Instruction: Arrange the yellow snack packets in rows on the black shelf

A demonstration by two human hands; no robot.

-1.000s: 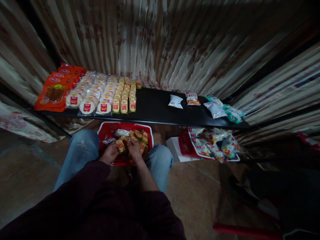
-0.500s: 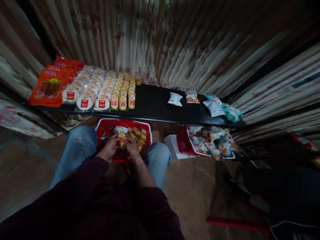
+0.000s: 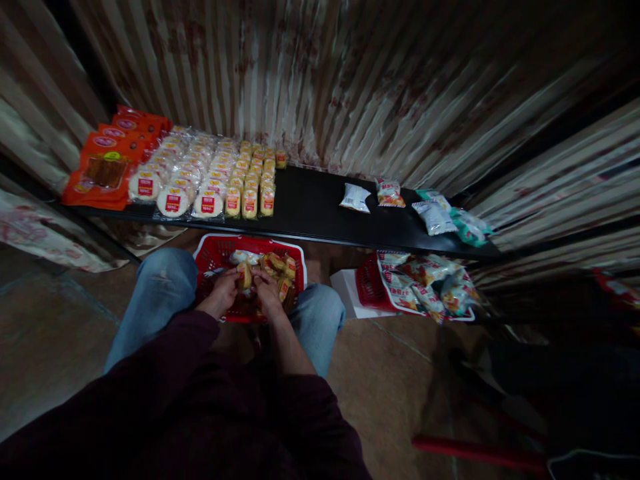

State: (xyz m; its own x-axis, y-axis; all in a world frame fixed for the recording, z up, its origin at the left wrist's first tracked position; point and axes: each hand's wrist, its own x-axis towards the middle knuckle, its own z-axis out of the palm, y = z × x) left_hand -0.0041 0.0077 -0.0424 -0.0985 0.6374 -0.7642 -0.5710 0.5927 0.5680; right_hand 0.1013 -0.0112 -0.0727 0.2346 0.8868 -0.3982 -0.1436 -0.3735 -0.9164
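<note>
Between my two hands is a small yellow wrapped snack pack [image 3: 244, 275], held above a red basket [image 3: 202, 267] with a white rim. The fingers of my left hand [image 3: 225, 291] are closed on its left side. My right hand [image 3: 267, 292] pinches it from the right. More yellow snack packs [image 3: 284, 287] lie in the basket's right half, and a whitish packet [image 3: 245, 257] lies at its back. My hands hide part of the basket's contents.
A black shelf [image 3: 320, 207] bears orange bags [image 3: 103, 170], round white crackers in clear wrap [image 3: 173, 200], rows of yellow packs [image 3: 250, 200] and several small bags [image 3: 435, 217]. A second red basket [image 3: 369, 287] with bagged snacks is at the right. Another person's dark-clothed leg [image 3: 525, 373] is at far right.
The pack in my hands has turned, so its red label no longer faces me as plainly. The whole view has shifted slightly, while the shelf goods keep their places.
</note>
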